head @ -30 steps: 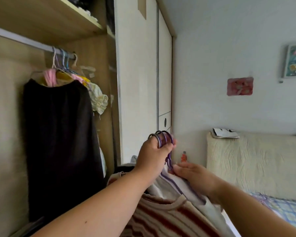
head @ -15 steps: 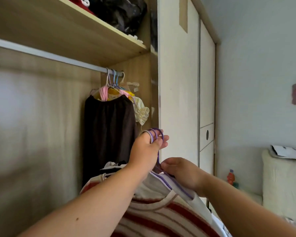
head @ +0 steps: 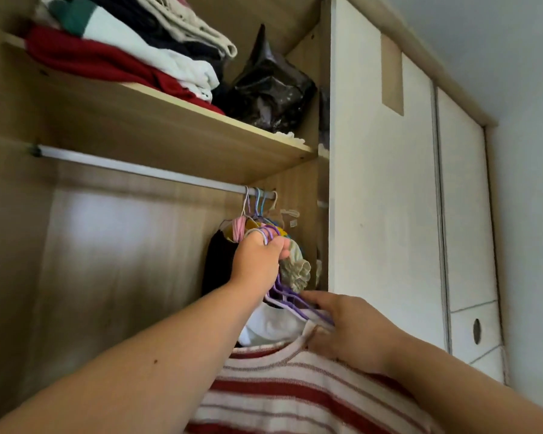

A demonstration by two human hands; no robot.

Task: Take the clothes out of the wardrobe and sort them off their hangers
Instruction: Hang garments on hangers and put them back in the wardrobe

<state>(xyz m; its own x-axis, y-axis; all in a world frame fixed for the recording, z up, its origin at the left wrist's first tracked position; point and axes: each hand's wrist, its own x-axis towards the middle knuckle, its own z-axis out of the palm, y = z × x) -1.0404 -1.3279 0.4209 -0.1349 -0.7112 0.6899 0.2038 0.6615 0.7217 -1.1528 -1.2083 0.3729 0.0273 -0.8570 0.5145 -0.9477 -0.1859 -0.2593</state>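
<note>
While folded clothes (head: 132, 54) fill the shelf (head: 176, 142), hangers (head: 257, 203) crowd the rail (head: 132, 168) below.

No legible text anywhere.

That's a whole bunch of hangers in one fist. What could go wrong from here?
1. The left hand grips several hanger hooks together. One could slip out and drop the striped shirt or the white garment behind it.
2. The bundle is held close to the other hangers on the rail, so the hooks might snag on them.
</note>
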